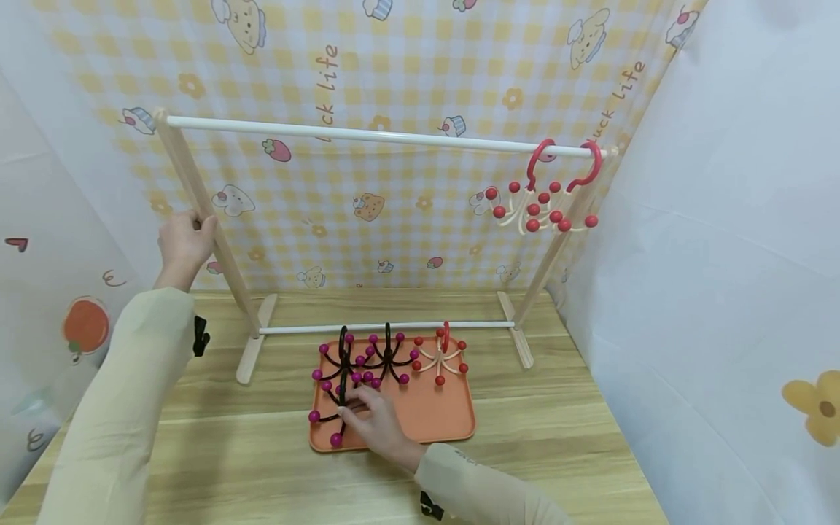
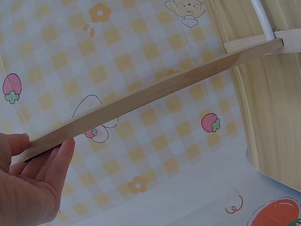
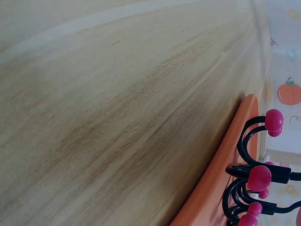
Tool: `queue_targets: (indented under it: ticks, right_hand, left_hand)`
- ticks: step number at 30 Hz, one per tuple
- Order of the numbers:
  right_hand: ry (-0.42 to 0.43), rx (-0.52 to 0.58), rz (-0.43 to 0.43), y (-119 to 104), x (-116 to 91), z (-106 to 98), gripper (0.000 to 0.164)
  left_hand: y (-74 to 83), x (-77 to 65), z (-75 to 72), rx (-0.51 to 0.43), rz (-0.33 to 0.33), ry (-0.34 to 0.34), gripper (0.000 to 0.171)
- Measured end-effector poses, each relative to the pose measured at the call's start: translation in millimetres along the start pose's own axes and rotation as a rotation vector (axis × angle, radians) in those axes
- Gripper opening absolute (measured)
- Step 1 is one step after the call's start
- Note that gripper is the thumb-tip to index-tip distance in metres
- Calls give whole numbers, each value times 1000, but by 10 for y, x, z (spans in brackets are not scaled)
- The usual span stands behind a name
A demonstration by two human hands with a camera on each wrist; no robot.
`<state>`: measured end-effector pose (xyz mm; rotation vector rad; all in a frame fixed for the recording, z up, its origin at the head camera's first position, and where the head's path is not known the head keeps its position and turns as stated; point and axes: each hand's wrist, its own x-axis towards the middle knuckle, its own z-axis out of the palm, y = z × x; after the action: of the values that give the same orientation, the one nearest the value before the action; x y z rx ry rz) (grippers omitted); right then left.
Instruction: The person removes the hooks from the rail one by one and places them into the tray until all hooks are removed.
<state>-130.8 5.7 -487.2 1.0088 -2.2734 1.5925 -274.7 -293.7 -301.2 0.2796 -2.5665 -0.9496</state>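
Note:
My left hand (image 1: 187, 246) grips the left wooden post (image 1: 226, 266) of a hanging rack, thumb and fingers on either side, as the left wrist view also shows. Over the left part of an orange tray (image 1: 436, 419), my right hand (image 1: 377, 423) pinches the stem of a black multi-arm hook (image 1: 343, 390) with magenta ball tips; the fingers hide part of it. Behind it in the tray stand two more such black hooks, one at left (image 1: 345, 359) and one in the middle (image 1: 388, 356). A cream hook (image 1: 440, 357) with red balls and a red loop sits at the tray's back right.
Two red-looped hooks, one (image 1: 533, 208) beside the other (image 1: 584, 171), hang from the right end of the white top rod (image 1: 367, 135). A lower white rod (image 1: 289, 329) runs just behind the tray. Wooden feet (image 1: 251, 357) stand on the wood-grain table (image 1: 538, 437).

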Motion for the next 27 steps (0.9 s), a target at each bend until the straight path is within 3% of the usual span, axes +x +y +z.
queue_targets:
  ticks: [9,16,21,27]
  right_hand:
    - [0,-3,-7,-9,13,9,11]
    - [-46,35,58,-24,23,-59,14]
    - [-58,60,75,-61,95,-249,17]
    - [2,30,48,-87,276,-608,18]
  left_hand:
    - [-6,0,3,0,5,9,40]
    - [-5,-6,-1,1,15,12,39]
    - [0,-12,-3,-12,13,6,40]
    - [10,-12,-9,-8,0,-10,42]
